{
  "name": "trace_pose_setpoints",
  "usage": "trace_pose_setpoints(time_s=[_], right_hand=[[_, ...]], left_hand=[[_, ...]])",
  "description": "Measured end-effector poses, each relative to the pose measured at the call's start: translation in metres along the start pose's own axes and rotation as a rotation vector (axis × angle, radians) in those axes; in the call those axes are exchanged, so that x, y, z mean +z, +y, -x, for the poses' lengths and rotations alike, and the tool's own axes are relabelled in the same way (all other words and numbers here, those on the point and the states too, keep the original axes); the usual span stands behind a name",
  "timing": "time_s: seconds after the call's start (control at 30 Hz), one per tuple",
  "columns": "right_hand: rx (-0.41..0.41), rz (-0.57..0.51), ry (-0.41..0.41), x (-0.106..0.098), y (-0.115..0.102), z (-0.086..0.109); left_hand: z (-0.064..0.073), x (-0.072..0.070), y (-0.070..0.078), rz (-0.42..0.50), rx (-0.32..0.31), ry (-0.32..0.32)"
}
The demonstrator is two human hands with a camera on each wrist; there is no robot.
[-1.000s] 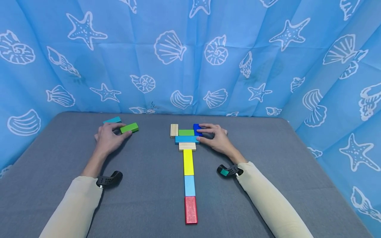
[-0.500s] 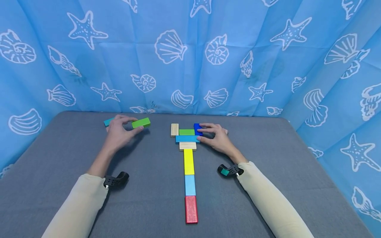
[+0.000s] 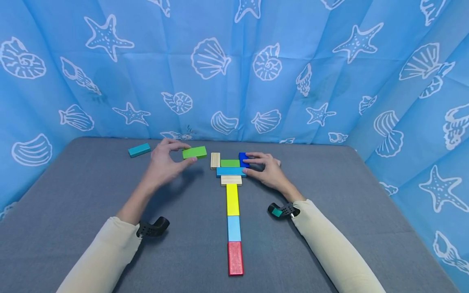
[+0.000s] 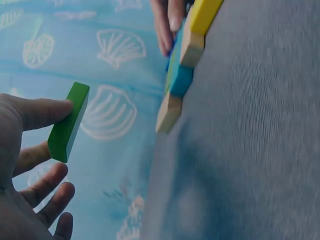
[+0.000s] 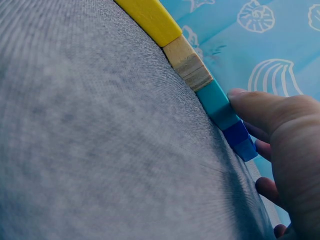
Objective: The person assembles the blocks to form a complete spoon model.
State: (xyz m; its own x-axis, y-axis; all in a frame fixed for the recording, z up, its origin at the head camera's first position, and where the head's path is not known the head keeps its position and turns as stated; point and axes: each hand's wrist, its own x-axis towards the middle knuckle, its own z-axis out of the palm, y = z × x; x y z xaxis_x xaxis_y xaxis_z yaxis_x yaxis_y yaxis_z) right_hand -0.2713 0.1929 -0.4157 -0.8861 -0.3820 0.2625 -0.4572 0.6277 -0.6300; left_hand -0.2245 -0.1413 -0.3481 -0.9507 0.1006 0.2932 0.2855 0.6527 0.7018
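My left hand [image 3: 165, 165] pinches a green block [image 3: 194, 152] between thumb and fingertips, raised above the table, just left of the laid-out blocks. In the left wrist view the thumb lies on the green block's [image 4: 69, 122] side; the other fingers spread below. My right hand [image 3: 266, 171] rests at the right end of the row: fingertips touch a dark blue block [image 3: 243, 159], and the thumb touches the end of a turquoise block [image 3: 230, 171]. Another green block [image 3: 229, 163] lies between the dark blue block and an upright-lying plain wooden block [image 3: 215, 160].
Below the turquoise block, a plain wooden block [image 3: 231, 180], a yellow block [image 3: 232, 199], a light blue block [image 3: 234, 228] and a red block [image 3: 235, 258] run toward me. A loose teal block [image 3: 139, 150] lies at back left. A patterned blue curtain [image 3: 234, 97] stands behind the grey table [image 3: 329, 244].
My left hand has lifted the green block and carried it right, away from the loose teal block, toward the laid-out blocks. The right hand has stayed in place.
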Motion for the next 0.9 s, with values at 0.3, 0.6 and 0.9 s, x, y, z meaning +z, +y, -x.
trace_pose_setpoints(time_s=[0.3, 0.6, 0.9], right_hand=[[-0.008, -0.006, 0.001, -0.001, -0.002, 0.001], [-0.004, -0.016, -0.007, 0.0, 0.0, -0.001], [-0.004, -0.011, -0.006, -0.001, 0.0, 0.0]], left_hand=[[0.005, 0.01, 0.021, 0.017, 0.053, -0.024], [0.004, 0.018, 0.029, 0.016, 0.082, -0.05], [-0.013, 0.032, 0.039, 0.003, 0.06, -0.086]])
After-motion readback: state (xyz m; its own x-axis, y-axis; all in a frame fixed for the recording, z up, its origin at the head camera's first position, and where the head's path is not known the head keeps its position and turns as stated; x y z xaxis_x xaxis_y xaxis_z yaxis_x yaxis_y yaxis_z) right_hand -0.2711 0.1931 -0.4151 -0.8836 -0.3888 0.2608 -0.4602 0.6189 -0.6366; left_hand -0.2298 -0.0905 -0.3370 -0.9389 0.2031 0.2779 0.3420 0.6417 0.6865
